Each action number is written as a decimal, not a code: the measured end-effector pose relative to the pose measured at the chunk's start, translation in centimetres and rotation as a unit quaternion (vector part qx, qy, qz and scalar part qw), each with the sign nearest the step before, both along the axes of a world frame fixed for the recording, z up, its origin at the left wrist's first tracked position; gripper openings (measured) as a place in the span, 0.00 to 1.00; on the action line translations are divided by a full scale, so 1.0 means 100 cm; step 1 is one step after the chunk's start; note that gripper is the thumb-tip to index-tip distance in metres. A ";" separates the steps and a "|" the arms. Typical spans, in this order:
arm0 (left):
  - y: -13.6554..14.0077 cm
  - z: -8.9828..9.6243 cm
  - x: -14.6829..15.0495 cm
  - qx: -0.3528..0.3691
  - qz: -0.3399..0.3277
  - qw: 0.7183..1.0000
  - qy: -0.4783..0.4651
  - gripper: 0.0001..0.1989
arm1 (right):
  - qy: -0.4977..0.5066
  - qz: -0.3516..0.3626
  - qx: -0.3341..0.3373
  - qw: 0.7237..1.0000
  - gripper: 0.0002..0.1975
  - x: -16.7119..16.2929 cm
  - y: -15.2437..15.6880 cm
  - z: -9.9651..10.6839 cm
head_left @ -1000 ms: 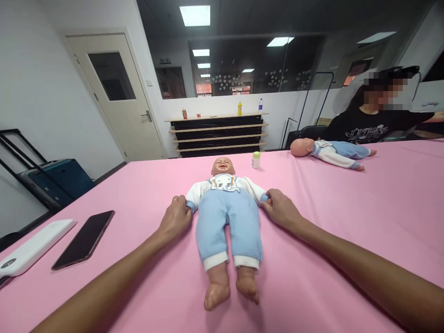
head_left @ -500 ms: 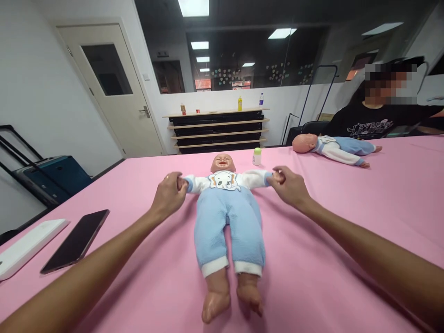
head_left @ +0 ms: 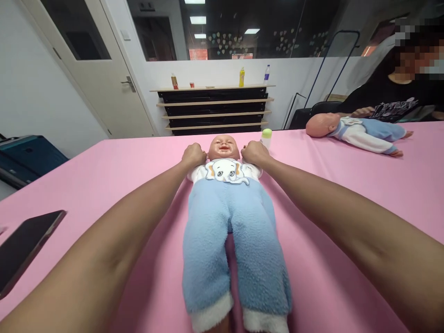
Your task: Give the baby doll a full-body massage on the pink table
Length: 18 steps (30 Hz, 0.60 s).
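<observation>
A baby doll (head_left: 229, 203) in light-blue trousers and a white top with an elephant patch lies on its back, head away from me. My left hand (head_left: 194, 155) is closed beside the left side of its head as I see it. On the other side, close to the doll's cheek, my right hand (head_left: 255, 152) is closed too. The doll's arms are bent up toward its head, their lower parts and hands hidden by my fingers. Just behind my right hand stands a small white bottle with a green cap (head_left: 266, 138), partly covered by that hand.
A pink cloth (head_left: 347, 194) covers the table. A dark phone (head_left: 29, 245) lies at the left. A second doll (head_left: 364, 132) lies at the far right, before a person in a black shirt (head_left: 385, 99). Shelves with bottles (head_left: 215, 101) stand beyond the table.
Both my hands have moved inward and up, bringing the doll's arms from stretched out sideways to beside its head. The view has come closer to the doll.
</observation>
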<state>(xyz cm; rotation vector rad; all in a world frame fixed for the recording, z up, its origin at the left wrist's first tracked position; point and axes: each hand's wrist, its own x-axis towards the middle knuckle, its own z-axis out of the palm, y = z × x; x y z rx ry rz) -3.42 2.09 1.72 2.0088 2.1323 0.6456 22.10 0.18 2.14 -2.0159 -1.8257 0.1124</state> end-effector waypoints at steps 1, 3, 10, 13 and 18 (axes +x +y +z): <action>0.004 -0.007 0.001 -0.008 0.003 1.000 0.007 0.19 | -0.009 0.006 -0.019 1.000 0.15 0.000 0.004 -0.005; 0.010 -0.016 0.002 -0.013 0.006 1.000 0.023 0.19 | -0.025 0.020 -0.040 0.999 0.15 0.002 0.009 -0.012; -0.008 -0.016 0.006 0.037 0.045 0.998 -0.009 0.16 | -0.007 0.016 -0.029 0.999 0.14 -0.002 -0.001 -0.011; -0.031 -0.003 0.001 0.116 0.063 0.990 -0.046 0.17 | 0.031 -0.034 0.044 0.998 0.18 0.000 -0.020 0.001; -0.088 0.039 -0.030 0.236 0.024 0.966 -0.101 0.23 | 0.083 -0.005 0.205 0.975 0.19 0.028 -0.077 0.040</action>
